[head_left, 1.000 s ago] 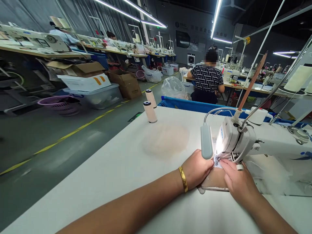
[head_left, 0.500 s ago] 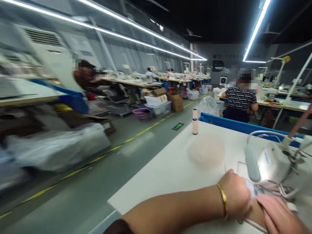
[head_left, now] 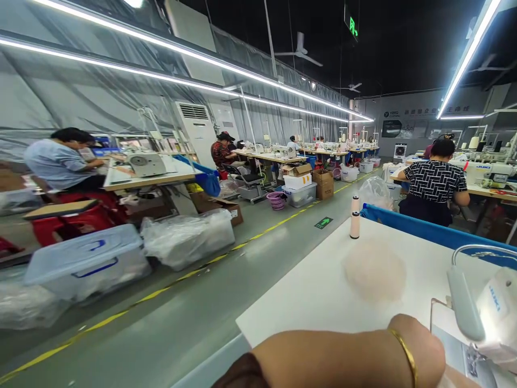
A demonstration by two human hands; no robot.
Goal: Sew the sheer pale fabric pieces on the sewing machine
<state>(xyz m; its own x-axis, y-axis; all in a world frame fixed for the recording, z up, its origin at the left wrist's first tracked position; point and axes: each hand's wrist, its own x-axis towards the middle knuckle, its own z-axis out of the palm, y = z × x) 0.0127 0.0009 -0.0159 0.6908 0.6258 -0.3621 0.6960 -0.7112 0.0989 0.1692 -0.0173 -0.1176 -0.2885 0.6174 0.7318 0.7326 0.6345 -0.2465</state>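
Note:
My left hand (head_left: 420,345), with a gold bangle on its wrist, is over the white table (head_left: 299,302) at the lower right. Its wrist is bent and the fingers point down out of sight, so what they hold, if anything, is hidden. Pale pinkish cloth (head_left: 446,380) shows just below it at the bottom edge. Right of the hand stands a white sewing machine (head_left: 498,302), with a grey lamp (head_left: 464,302) lit beside it. My right hand is out of the picture.
Two thread cones (head_left: 354,223) stand at the table's far corner, near a blue cloth trough (head_left: 416,226). Left of the table runs an aisle with a yellow floor line (head_left: 218,258), a lidded plastic bin (head_left: 89,258) and wrapped bundles (head_left: 188,237). Several people sit at other machines.
The view has swung left and steadied, so the table and machine appear farther right and lower. My left hand sits lower in view; my right hand and the pink cloth with it have left the picture.

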